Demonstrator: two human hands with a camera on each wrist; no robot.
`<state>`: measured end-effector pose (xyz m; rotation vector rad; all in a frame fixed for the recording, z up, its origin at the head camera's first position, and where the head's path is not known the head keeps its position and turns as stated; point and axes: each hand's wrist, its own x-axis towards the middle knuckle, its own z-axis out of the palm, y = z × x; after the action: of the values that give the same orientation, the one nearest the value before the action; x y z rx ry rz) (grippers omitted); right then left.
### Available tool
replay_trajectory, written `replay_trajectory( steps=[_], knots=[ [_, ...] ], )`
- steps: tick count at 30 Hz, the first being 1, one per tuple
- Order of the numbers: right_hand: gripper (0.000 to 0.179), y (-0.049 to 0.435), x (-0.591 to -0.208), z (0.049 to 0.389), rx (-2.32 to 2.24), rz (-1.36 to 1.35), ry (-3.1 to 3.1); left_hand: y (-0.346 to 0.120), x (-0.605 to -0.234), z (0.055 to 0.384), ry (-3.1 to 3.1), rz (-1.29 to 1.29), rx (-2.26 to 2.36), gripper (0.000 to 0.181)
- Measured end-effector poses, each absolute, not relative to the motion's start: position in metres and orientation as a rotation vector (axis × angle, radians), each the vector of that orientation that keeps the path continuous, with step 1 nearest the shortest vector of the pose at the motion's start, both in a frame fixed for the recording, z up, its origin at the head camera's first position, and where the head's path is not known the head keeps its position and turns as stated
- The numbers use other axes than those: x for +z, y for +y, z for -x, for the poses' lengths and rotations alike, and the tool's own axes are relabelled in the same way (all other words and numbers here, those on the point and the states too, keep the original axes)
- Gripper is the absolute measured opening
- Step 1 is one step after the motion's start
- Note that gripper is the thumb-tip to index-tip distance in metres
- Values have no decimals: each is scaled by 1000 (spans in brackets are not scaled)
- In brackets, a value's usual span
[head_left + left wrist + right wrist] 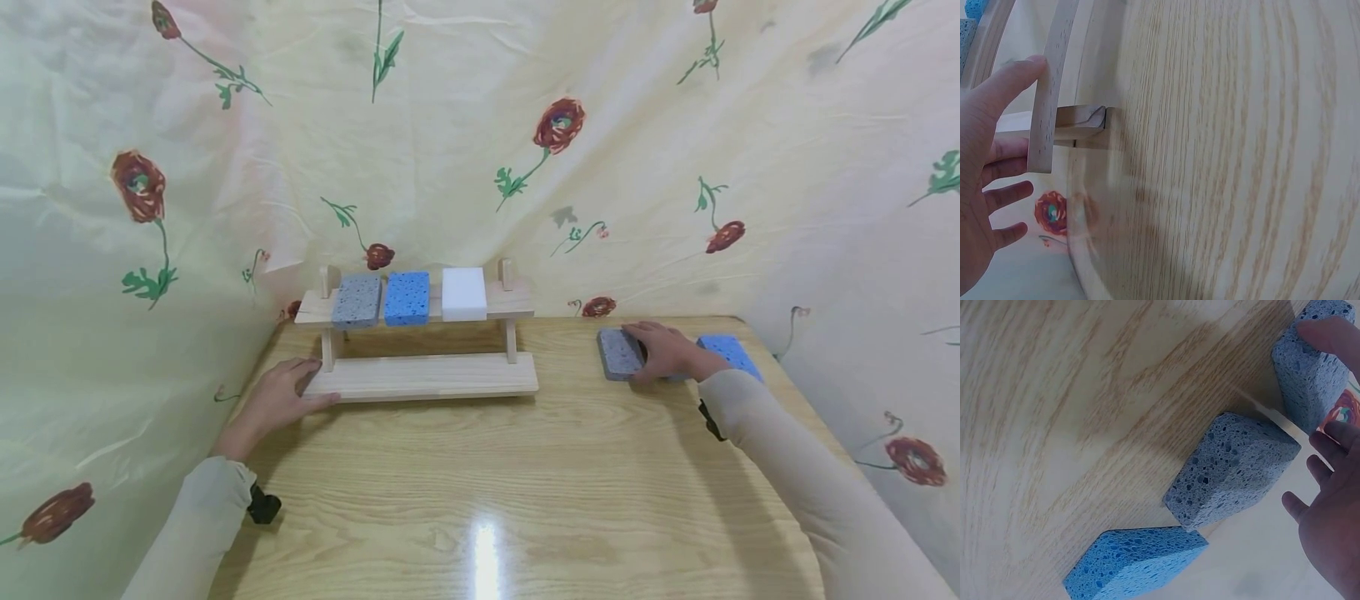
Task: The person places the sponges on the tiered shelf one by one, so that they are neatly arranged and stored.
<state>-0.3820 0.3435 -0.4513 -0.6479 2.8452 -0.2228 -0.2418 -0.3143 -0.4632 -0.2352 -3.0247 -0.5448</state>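
My left hand holds the left end of a two-tier wooden shelf's lower board. In the left wrist view the thumb lies on one edge of that board, with fingers on the opposite side. Over on the right, my right hand pinches a grey speckled sponge by its edges; the right wrist view has its thumb on this sponge. A second grey sponge lies beside it, mostly hidden under the hand in the head view. Beyond that is a blue sponge.
On the upper board sit a grey sponge, a blue sponge and a white sponge. The shelf stands at the back of a wood-grain table. Flower-patterned cloth hangs behind and along both sides.
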Motion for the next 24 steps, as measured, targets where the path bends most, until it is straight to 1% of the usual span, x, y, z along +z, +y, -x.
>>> replay_trajectory(
  steps=[16, 24],
  knots=[
    [105, 341, -456, 380, -221, 660, 2877, -313, -462, 241, -3026, 220, -546, 87],
    [105, 337, -455, 376, -259, 624, 2885, -312, -463, 242, -3042, 202, -557, 90]
  ],
)
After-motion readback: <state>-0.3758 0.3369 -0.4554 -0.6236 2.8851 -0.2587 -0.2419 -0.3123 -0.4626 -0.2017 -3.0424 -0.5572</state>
